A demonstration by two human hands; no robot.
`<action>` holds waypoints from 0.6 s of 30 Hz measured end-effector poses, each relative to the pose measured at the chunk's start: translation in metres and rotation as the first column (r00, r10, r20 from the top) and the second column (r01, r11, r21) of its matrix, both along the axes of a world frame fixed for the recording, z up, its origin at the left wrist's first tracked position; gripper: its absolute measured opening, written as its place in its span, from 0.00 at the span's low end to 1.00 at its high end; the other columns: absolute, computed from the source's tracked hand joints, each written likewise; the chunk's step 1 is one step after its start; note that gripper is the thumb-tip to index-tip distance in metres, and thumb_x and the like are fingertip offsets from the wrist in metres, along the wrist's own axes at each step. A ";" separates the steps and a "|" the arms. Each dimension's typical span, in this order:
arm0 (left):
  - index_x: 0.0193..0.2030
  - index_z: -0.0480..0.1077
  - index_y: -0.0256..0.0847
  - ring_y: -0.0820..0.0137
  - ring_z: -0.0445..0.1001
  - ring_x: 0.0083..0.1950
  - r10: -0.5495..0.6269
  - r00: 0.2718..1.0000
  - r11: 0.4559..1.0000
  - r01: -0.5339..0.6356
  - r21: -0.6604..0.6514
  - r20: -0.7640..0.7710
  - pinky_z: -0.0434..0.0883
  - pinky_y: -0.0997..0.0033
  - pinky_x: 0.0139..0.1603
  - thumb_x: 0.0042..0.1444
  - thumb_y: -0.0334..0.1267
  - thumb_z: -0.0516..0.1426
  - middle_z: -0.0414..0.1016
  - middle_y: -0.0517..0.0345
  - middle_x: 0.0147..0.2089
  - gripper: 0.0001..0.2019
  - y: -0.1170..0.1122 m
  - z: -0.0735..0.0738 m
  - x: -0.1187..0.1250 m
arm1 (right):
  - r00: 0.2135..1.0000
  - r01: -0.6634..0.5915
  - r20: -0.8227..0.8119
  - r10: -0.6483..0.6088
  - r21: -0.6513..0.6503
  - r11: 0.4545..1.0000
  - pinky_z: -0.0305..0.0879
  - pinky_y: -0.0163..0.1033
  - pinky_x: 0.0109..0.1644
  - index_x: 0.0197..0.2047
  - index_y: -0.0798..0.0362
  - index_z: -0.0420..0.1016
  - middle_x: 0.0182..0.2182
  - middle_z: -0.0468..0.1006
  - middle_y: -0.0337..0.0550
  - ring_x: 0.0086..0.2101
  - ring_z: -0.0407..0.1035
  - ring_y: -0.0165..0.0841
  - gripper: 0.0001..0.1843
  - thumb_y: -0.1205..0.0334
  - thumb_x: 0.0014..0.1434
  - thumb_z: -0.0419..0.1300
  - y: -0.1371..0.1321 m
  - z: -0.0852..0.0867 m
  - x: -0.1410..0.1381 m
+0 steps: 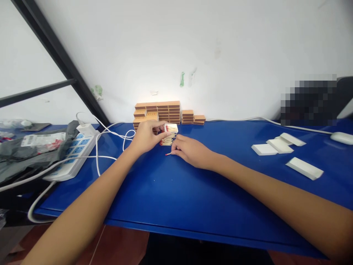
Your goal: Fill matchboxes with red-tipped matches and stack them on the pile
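Note:
My left hand [147, 135] is closed on a small open matchbox tray [171, 128] with red-tipped matches in it, held just above the blue table [176, 195]. A small pile of loose matches [167, 141] lies under it. My right hand [191, 151] rests on the table beside the pile, its fingers pinching a single red-tipped match [168, 154]. Behind both hands, stacks of brown matchboxes [165, 111] stand against the white wall.
A white power strip [73, 154] with white cables lies at the left, beside a grey plastic bag [33, 149]. Several flat white boxes [278, 145] lie at the right, and a white mouse [342, 138] at the far right edge.

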State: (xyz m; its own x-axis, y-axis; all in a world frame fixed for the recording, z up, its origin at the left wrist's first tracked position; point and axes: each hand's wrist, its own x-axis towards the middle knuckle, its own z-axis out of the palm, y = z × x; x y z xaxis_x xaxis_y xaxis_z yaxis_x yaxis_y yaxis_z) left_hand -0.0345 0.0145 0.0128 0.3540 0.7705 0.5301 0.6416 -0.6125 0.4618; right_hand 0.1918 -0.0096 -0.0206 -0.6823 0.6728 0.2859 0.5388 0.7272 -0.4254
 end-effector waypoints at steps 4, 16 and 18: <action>0.46 0.84 0.41 0.66 0.74 0.34 -0.014 1.000 1.000 0.013 -0.008 -0.018 0.68 0.66 0.36 0.61 0.51 0.68 0.81 0.55 0.35 0.16 0.000 0.000 -0.001 | 1.000 0.016 -0.017 -0.015 0.021 1.000 0.66 0.42 0.47 0.42 0.52 0.74 0.44 0.75 0.46 0.42 0.72 0.37 0.07 0.63 0.74 0.58 0.001 0.003 0.005; 0.56 0.84 0.42 0.68 0.73 0.36 -0.163 0.987 0.985 0.163 -0.058 0.003 0.69 0.69 0.37 0.60 0.51 0.70 0.81 0.55 0.37 0.22 -0.008 0.000 0.009 | 0.913 0.335 -0.306 -0.268 0.191 0.922 0.64 0.43 0.44 0.41 0.51 0.75 0.41 0.74 0.46 0.40 0.71 0.38 0.04 0.64 0.70 0.60 0.022 0.007 0.018; 0.56 0.84 0.43 0.68 0.73 0.36 -0.164 0.986 0.984 0.165 -0.069 0.012 0.69 0.69 0.37 0.60 0.51 0.70 0.81 0.55 0.37 0.22 -0.007 -0.001 0.009 | 0.911 0.330 -0.324 -0.255 0.202 0.922 0.63 0.42 0.43 0.41 0.51 0.76 0.40 0.74 0.45 0.40 0.70 0.38 0.04 0.64 0.70 0.60 0.021 0.007 0.018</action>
State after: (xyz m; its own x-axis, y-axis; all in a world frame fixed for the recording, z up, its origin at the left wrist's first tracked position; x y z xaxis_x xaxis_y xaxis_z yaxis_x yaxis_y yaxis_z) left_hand -0.0257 0.0072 0.0122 0.4758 0.7374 0.4795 0.5319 -0.6754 0.5108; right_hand 0.2094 0.0112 -0.0136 -0.3290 0.7114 0.6211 0.6256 0.6568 -0.4209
